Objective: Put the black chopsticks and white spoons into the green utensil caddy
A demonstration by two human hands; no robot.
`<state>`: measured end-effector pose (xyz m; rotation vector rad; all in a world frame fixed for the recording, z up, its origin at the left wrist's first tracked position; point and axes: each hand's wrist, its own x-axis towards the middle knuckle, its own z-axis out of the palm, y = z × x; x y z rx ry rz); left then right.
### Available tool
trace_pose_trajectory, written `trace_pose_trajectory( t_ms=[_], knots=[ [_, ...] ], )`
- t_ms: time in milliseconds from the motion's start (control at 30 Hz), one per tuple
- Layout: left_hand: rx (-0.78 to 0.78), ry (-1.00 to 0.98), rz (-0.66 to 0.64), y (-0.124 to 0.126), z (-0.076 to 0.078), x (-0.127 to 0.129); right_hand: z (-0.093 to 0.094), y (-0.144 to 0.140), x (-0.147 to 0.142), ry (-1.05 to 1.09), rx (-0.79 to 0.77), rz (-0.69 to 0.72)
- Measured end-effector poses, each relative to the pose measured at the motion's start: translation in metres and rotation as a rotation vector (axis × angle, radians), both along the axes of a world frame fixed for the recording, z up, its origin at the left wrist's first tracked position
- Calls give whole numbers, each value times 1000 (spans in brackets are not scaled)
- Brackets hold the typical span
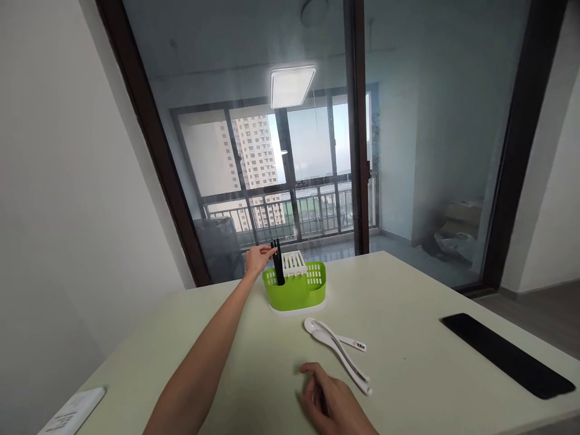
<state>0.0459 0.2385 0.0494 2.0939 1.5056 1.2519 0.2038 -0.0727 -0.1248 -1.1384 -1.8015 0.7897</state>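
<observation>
My left hand [259, 258] reaches to the far side of the table, its fingers closed at the upper ends of the black chopsticks [278, 266]. Their lower ends stand in the left compartment of a green utensil holder [290, 297], which has a white base and a white slotted rack [294, 263] in its middle. My right hand [333, 399] is low over the near table, loosely curled with a gap between thumb and index finger and nothing visible in it. Just beyond it lie white spoons [339, 350], one crossing over another.
A long black flat object [505, 353] lies along the right of the pale table [399, 302]. At the left front edge is a white box-like item [75, 411] with print. Sliding glass doors with dark frames [360, 133] stand behind the table; a wall rises on the left.
</observation>
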Motion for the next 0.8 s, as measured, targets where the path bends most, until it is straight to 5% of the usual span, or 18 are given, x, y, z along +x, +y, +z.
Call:
trace_pose_trajectory(
  t_ms=[200,400,800],
  knots=[
    [19,78,64,0,0,-1,-2,1,0,-2,4,-5],
    [29,149,-2,-5,-2,-3,2,-1,1,-19,-7,6],
    [-44,159,-13,-14,-7,-51,-3,-1,3,15,16,-2]
  ],
)
